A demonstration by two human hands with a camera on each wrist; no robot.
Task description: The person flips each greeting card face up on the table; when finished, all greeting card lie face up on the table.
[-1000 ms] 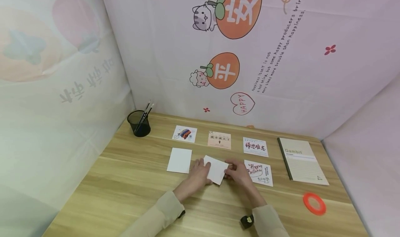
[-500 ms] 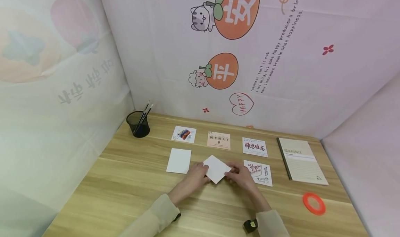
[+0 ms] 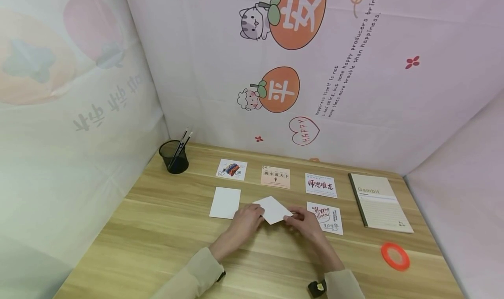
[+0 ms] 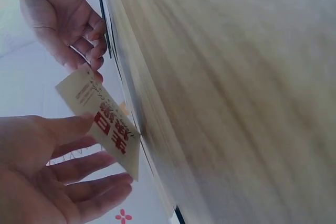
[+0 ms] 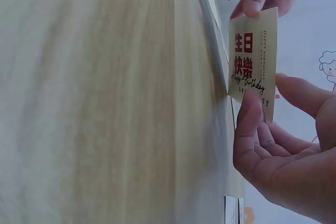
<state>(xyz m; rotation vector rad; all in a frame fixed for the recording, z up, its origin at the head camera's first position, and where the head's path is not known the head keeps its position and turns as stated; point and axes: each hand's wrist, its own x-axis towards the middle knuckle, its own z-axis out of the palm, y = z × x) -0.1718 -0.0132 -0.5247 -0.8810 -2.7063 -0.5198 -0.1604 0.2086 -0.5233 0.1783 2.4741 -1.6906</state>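
Observation:
A square card (image 3: 271,210) is held between both hands, its blank white side up in the head view. Its underside carries red characters and "Happy Birthday" script, seen on the card (image 5: 254,51) in the right wrist view. My left hand (image 3: 245,222) pinches the card's left corner, thumb on top. At the opposite corner, my right hand (image 3: 307,225) pinches it between thumb and fingers. In the left wrist view the card (image 4: 105,116) slants with one corner down at the table. A blank white card (image 3: 225,202) lies just left of the left hand.
Along the back lie a burger-print card (image 3: 232,170), a pink card (image 3: 275,177) and a red-lettered card (image 3: 321,185). A birthday card (image 3: 330,224) lies beside the right hand. Farther out are a notebook (image 3: 383,205), an orange ring (image 3: 395,256) and a black mesh pen cup (image 3: 179,164).
The held card has turned in the hands to a diamond position, and its near side has tilted up. Both hands have stayed at its corners, the right forearm shifting slightly right.

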